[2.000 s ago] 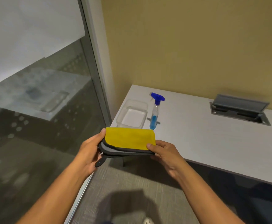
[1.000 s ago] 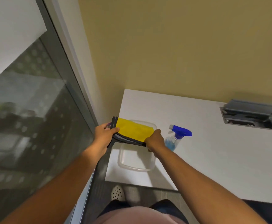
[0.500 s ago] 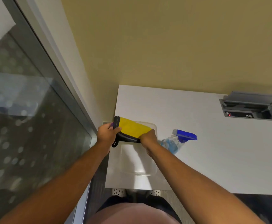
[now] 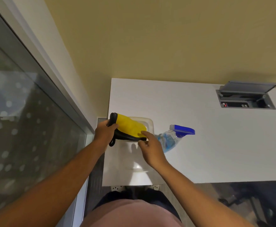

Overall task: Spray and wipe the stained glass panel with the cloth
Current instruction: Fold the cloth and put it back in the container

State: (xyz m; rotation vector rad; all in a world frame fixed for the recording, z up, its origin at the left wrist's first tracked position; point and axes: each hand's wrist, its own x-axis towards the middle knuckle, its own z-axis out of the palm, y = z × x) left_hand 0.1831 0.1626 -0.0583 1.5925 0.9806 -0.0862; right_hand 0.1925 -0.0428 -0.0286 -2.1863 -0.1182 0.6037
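Head view, looking steeply down over both forearms. Left hand [image 4: 104,131] gripping the near-left end of the folded cloth [image 4: 129,127], fingers curled round its dark edge binding; a dark loop hanging below the fist. Cloth yellow on top, dark grey underneath, held above the far end of a clear plastic tray [image 4: 148,126]. Right hand [image 4: 152,149] with fingers extended and relaxed, fingertips at the cloth's right end; whether touching or just short of it cannot be told. No grip by the right hand.

Tray resting on the white table [image 4: 216,145] near its left edge, long side running toward the viewer. Spray bottle [image 4: 171,139] just to the right of the tray, blue liquid inside, blue trigger head pointing right; appears upright, seen from above. Not touched by either hand.

Glass panel [image 4: 19,128] along the left side of the view, set in a grey metal frame, marked with pale round spots and reflections. Both hands apart from the glass.

Grey cable box [image 4: 247,99] recessed in the table at far right, lid raised. Yellow wall [image 4: 150,38] behind the table.
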